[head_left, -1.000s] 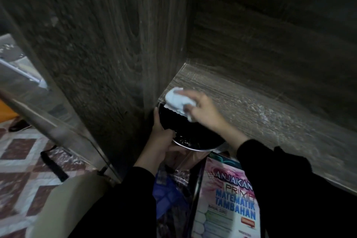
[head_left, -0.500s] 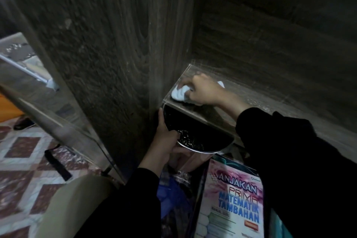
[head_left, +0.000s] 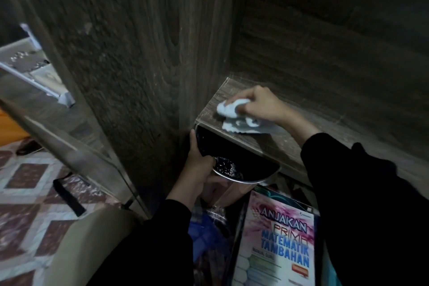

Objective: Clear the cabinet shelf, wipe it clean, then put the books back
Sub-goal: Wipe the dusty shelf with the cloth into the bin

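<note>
The dark wood-grain cabinet shelf (head_left: 343, 127) is bare. My right hand (head_left: 260, 105) grips a crumpled white cloth (head_left: 234, 115) and presses it on the shelf's front left corner, beside the cabinet's side wall. Just under the shelf's front edge, my left hand (head_left: 197, 169) holds the rim of a round metal bin (head_left: 241, 175) with a dark inside. A book titled "Anjakan Prima Matematik Tambahan" (head_left: 278, 239) lies below the bin at the bottom of the view.
The cabinet's tall side panel (head_left: 139, 53) stands at my left, with an open door (head_left: 60, 137) swung out beyond it. A patterned red and white floor (head_left: 25, 193) lies at lower left. Blue plastic (head_left: 204, 237) sits beside the book.
My right hand moved the cloth from over the bin's rim up onto the shelf and now presses it at the front left corner. My left hand still holds the bin.
</note>
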